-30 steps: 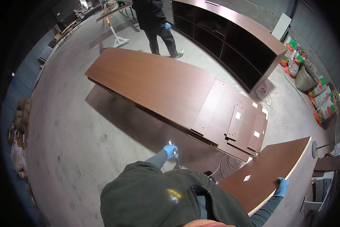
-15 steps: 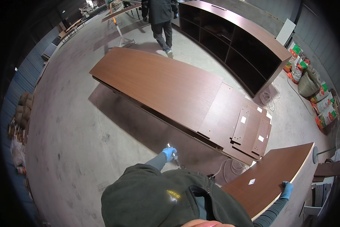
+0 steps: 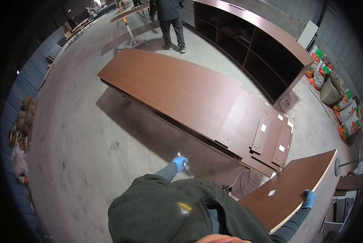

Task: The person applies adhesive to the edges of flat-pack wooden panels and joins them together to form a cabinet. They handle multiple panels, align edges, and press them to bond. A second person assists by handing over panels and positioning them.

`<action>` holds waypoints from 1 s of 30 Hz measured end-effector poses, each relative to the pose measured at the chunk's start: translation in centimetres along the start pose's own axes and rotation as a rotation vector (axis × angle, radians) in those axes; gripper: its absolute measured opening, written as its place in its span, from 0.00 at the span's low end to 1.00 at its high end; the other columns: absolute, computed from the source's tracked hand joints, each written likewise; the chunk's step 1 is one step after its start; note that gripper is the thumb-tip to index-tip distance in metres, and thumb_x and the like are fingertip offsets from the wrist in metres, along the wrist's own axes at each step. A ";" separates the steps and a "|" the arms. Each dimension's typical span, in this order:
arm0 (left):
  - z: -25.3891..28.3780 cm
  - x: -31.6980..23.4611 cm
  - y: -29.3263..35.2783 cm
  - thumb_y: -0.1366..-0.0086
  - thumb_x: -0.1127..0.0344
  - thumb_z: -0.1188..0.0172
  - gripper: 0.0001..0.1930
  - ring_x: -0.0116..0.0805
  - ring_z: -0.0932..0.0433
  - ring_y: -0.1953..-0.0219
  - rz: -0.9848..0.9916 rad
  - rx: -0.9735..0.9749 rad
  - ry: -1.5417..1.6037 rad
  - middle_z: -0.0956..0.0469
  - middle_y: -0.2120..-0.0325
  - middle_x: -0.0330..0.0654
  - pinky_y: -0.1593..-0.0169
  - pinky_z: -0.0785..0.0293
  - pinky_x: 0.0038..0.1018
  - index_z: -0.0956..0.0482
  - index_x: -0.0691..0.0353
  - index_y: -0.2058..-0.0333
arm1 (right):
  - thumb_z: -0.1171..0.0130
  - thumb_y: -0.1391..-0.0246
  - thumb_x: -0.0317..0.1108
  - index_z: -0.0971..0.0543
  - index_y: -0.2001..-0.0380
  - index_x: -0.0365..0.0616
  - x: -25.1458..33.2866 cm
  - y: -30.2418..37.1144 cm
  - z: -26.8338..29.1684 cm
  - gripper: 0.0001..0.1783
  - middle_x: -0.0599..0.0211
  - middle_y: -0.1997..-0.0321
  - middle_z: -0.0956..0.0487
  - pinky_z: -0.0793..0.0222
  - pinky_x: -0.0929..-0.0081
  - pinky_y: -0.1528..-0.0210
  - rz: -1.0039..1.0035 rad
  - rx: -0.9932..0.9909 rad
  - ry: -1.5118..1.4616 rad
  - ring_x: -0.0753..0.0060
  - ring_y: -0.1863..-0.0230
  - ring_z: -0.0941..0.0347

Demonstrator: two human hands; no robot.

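Note:
My left hand (image 3: 179, 163), in a blue glove, is closed round a silver metal hand tool (image 3: 187, 168). Its exact kind is too small to make out. On the other side, my blue-gloved right hand (image 3: 309, 199) grips the pale outer edge of a brown wood-grain panel (image 3: 286, 190). That panel is tilted at my right side and bears a small white label (image 3: 271, 193). In front of me lies a stack of long brown boards (image 3: 169, 91), with smaller drilled pieces (image 3: 261, 134) on its right end. My left hand is in front of the stack's near side, apart from it.
A long brown cabinet (image 3: 254, 56) with dark open compartments stands beyond the stack. Another person (image 3: 171, 24) is on the far side. Coloured sacks (image 3: 349, 121) line the right wall. A pale hose (image 3: 252, 178) lies near the stack's right end, and a trestle (image 3: 131, 34) stands far left.
The far person has shifted slightly and now has both feet on the floor. The scene sits slightly farther right in view. Both my hands keep their holds.

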State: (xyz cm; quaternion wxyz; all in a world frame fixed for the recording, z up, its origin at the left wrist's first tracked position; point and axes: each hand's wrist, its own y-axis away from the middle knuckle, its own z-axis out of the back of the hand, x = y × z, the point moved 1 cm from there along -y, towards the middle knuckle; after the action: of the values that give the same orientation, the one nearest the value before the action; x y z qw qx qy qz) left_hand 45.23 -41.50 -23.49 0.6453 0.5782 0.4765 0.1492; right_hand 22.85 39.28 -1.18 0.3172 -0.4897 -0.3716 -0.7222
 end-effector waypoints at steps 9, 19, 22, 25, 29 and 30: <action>0.6 -0.7 -1.2 0.40 0.72 0.33 0.16 0.54 0.18 0.62 0.030 0.013 -0.018 0.28 0.60 0.49 0.56 0.13 0.46 0.27 0.58 0.54 | 0.48 0.54 0.29 0.22 0.85 0.38 2.5 2.3 -0.9 0.11 0.56 0.88 0.26 0.37 0.68 0.86 -0.034 0.109 0.232 0.62 0.89 0.29; 0.2 -1.5 0.2 0.39 0.72 0.34 0.14 0.51 0.18 0.64 0.005 0.052 -0.094 0.25 0.63 0.48 0.57 0.13 0.45 0.26 0.58 0.56 | 0.48 0.53 0.30 0.20 0.82 0.39 1.8 1.8 -0.7 0.11 0.58 0.86 0.25 0.35 0.68 0.86 -0.013 0.128 0.119 0.61 0.87 0.27; 0.5 -1.4 0.3 0.39 0.72 0.34 0.14 0.50 0.19 0.66 0.003 0.039 -0.070 0.25 0.63 0.48 0.58 0.13 0.45 0.26 0.60 0.56 | 0.49 0.53 0.30 0.20 0.82 0.39 0.9 0.7 -0.4 0.11 0.57 0.85 0.25 0.33 0.66 0.85 0.014 0.105 0.094 0.59 0.87 0.26; 0.8 -1.2 0.2 0.39 0.72 0.34 0.13 0.49 0.19 0.67 0.006 0.026 -0.065 0.25 0.63 0.48 0.59 0.12 0.44 0.26 0.60 0.56 | 0.49 0.51 0.32 0.20 0.80 0.39 -0.2 -0.8 0.4 0.12 0.55 0.84 0.23 0.30 0.63 0.83 -0.042 0.098 0.256 0.58 0.85 0.26; 1.2 -1.0 -0.4 0.39 0.73 0.34 0.14 0.50 0.18 0.68 0.017 0.029 -0.039 0.25 0.64 0.49 0.61 0.11 0.42 0.27 0.61 0.57 | 0.47 0.49 0.34 0.19 0.79 0.41 -1.0 -1.6 1.1 0.11 0.57 0.81 0.22 0.29 0.64 0.81 0.027 0.189 0.011 0.60 0.83 0.24; 1.3 -0.9 -0.6 0.38 0.73 0.35 0.12 0.51 0.18 0.70 0.031 0.002 -0.035 0.25 0.68 0.50 0.64 0.12 0.41 0.27 0.61 0.58 | 0.48 0.48 0.33 0.20 0.78 0.41 -0.9 -1.3 1.2 0.12 0.59 0.80 0.22 0.28 0.65 0.80 -0.033 0.154 0.044 0.61 0.81 0.24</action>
State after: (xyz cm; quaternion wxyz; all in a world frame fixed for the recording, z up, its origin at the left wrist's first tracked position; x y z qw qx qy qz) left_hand 45.64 -43.12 -23.78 0.6505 0.5889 0.4560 0.1486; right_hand 22.66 41.11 -2.06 0.3501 -0.4418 -0.4269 -0.7071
